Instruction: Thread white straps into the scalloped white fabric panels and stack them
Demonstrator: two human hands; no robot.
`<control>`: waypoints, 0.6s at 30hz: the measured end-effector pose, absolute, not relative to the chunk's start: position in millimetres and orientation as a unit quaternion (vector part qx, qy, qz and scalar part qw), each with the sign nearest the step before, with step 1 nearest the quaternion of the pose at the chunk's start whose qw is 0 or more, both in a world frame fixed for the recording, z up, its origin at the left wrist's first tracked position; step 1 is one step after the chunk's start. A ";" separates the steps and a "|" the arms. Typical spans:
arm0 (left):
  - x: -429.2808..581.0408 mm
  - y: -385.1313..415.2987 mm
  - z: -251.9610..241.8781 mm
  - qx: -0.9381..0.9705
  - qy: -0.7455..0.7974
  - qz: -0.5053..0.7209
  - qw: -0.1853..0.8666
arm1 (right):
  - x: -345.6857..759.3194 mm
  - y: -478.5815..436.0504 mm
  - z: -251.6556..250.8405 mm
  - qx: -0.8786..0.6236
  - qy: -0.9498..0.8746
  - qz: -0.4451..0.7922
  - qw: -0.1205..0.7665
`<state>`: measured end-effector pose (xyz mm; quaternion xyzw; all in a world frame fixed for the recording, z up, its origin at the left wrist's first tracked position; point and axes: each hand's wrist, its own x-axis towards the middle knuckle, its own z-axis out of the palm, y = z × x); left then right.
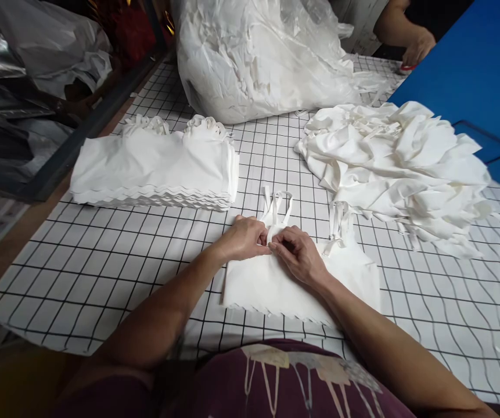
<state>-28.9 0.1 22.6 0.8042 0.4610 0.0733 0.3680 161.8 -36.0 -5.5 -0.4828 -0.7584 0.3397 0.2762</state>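
A white camisole top (271,284) lies flat in front of me, its scalloped hem toward my body and its thin straps (278,206) pointing away. My left hand (245,237) pinches the base of the left strap. Right beside it, my right hand (298,253) has thumb and fingers closed on the same strap base. The fingertips of both hands nearly meet there. The other strap (340,223) lies loosely bunched on the right side of the top, untouched. What exactly sits between the fingertips is partly hidden.
A neat stack of white tops (154,165) stands at left. A loose heap of white garments (398,162) lies at right. Behind is a large, full clear plastic bag (262,64). A blue board (471,81) rises at far right, near another person's hand (419,46). Gridded cloth (114,255) covers the table.
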 end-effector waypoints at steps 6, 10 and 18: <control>-30.5 -0.6 20.0 0.813 0.446 0.092 0.363 | 160.9 -34.1 5.5 -0.501 -0.738 0.381 0.242; -27.2 -2.2 21.7 0.806 0.475 0.088 0.341 | 154.3 -31.7 8.5 -0.530 -0.674 0.448 0.254; -24.9 -1.2 20.7 0.789 0.486 0.083 0.367 | 146.4 19.1 27.6 -0.477 -0.543 0.612 0.321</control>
